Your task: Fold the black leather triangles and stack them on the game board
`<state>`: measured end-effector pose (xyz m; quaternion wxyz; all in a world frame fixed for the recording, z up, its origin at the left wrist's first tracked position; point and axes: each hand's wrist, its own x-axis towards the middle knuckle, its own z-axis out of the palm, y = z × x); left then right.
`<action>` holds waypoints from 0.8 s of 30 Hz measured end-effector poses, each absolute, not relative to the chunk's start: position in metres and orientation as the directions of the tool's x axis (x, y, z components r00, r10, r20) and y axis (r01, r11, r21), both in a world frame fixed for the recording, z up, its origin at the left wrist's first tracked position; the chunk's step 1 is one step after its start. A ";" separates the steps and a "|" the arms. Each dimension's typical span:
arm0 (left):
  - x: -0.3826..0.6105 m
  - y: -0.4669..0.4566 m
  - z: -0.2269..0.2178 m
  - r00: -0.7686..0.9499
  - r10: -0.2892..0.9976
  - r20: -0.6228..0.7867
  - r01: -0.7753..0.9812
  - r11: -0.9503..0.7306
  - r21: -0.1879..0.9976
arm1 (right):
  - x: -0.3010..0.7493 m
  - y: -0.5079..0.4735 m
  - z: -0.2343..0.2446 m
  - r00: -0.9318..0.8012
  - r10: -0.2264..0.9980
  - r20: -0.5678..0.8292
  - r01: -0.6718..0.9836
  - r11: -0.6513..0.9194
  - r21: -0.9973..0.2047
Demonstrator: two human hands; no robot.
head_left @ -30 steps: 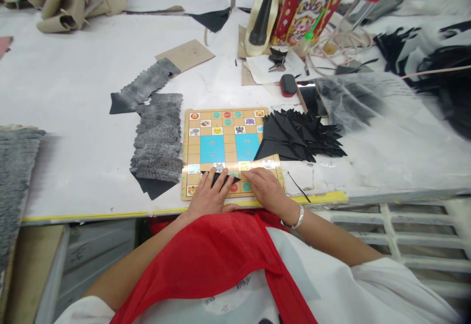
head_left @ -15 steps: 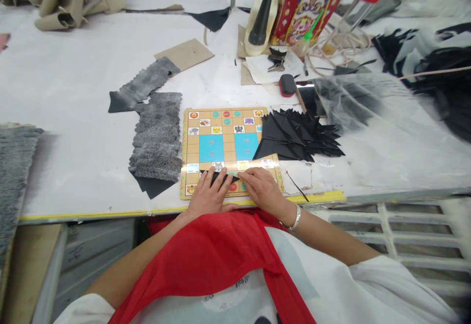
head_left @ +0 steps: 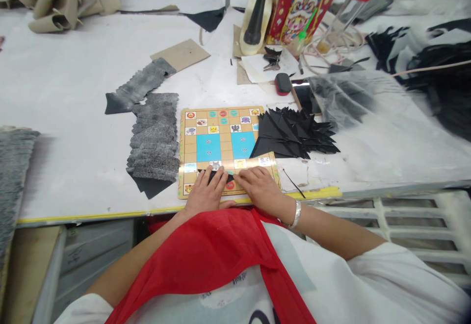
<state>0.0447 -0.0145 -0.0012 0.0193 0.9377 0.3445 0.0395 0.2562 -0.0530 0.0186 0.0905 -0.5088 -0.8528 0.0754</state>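
Note:
A game board (head_left: 226,152) with animal pictures and two blue blocks lies at the table's front edge. On its near part rests a narrow, pointed black piece of sheet material (head_left: 212,174), partly covered by my fingers. My left hand (head_left: 206,191) lies flat across this piece with its fingers spread. At the piece's right tip, my right hand (head_left: 262,187) has thumb and fingers pinched together. Pointed black pieces (head_left: 290,133) are heaped over the board's right side. To its left are overlapping pieces with a grey fuzzy face (head_left: 154,137).
Behind the black heap are a dark box with a red rim (head_left: 282,84), keys (head_left: 272,62), a red printed bag (head_left: 300,10) and a clear plastic sheet (head_left: 342,98). Tan cardboard (head_left: 184,55) lies farther back. A thin black strip (head_left: 294,184) lies near the front edge.
The whole view has shifted slightly, so things appear a little farther left. Both hands stay at the black piece on the board, with only slight finger movement.

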 end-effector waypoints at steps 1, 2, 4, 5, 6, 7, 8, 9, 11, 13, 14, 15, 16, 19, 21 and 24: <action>0.045 -0.015 -0.001 0.758 0.650 0.053 0.647 -0.760 0.064 | 0.257 -0.052 0.018 -0.431 0.898 0.087 0.861 0.438 -0.257; 0.045 -0.016 -0.001 0.757 0.652 0.046 0.649 -0.758 0.064 | 0.257 -0.051 0.016 -0.391 0.915 0.099 0.869 0.402 -0.289; 0.045 -0.017 -0.001 0.752 0.658 0.032 0.656 -0.752 0.064 | 0.253 -0.050 0.014 -0.338 0.933 0.122 0.876 0.360 -0.320; 0.046 -0.017 -0.001 0.748 0.663 0.026 0.661 -0.748 0.064 | 0.250 -0.049 0.013 -0.344 0.930 0.132 0.876 0.368 -0.310; 0.046 -0.018 -0.001 0.744 0.668 0.021 0.666 -0.743 0.066 | 0.247 -0.049 0.013 -0.366 0.921 0.135 0.875 0.390 -0.286; 0.045 -0.018 0.000 0.740 0.672 0.017 0.670 -0.739 0.068 | 0.244 -0.049 0.013 -0.396 0.908 0.134 0.872 0.418 -0.255; 0.045 -0.018 0.000 0.737 0.676 0.012 0.674 -0.736 0.071 | 0.241 -0.049 0.014 -0.429 0.894 0.128 0.867 0.447 -0.221; 0.044 -0.017 0.000 0.732 0.681 0.010 0.679 -0.731 0.073 | 0.240 -0.049 0.015 -0.456 0.882 0.121 0.861 0.471 -0.190; 0.039 -0.017 0.001 0.711 0.703 0.009 0.700 -0.710 0.073 | 0.240 -0.052 0.017 -0.486 0.866 0.113 0.854 0.499 -0.149; 0.033 -0.016 0.001 0.681 0.732 0.014 0.730 -0.680 0.066 | 0.244 -0.056 0.018 -0.495 0.862 0.114 0.851 0.507 -0.139; 0.030 -0.017 0.000 0.668 0.744 0.017 0.742 -0.667 0.063 | 0.247 -0.058 0.019 -0.489 0.864 0.115 0.853 0.502 -0.143; 0.027 -0.017 -0.001 0.659 0.752 0.020 0.750 -0.659 0.062 | 0.250 -0.061 0.019 -0.478 0.870 0.118 0.857 0.492 -0.151; 0.024 -0.017 -0.002 0.654 0.756 0.024 0.754 -0.654 0.063 | 0.252 -0.062 0.019 -0.461 0.879 0.121 0.864 0.476 -0.166; 0.021 -0.020 -0.006 0.653 0.756 0.049 0.752 -0.654 0.075 | 0.251 -0.061 0.022 -0.345 0.930 0.129 0.895 0.367 -0.252; 0.023 -0.022 -0.010 0.650 0.756 0.078 0.751 -0.654 0.087 | 0.242 -0.054 0.025 -0.247 0.961 0.124 0.907 0.274 -0.321; 0.027 -0.026 -0.013 0.628 0.766 0.138 0.759 -0.641 0.110 | 0.222 -0.038 0.028 -0.170 0.983 0.072 0.912 0.184 -0.367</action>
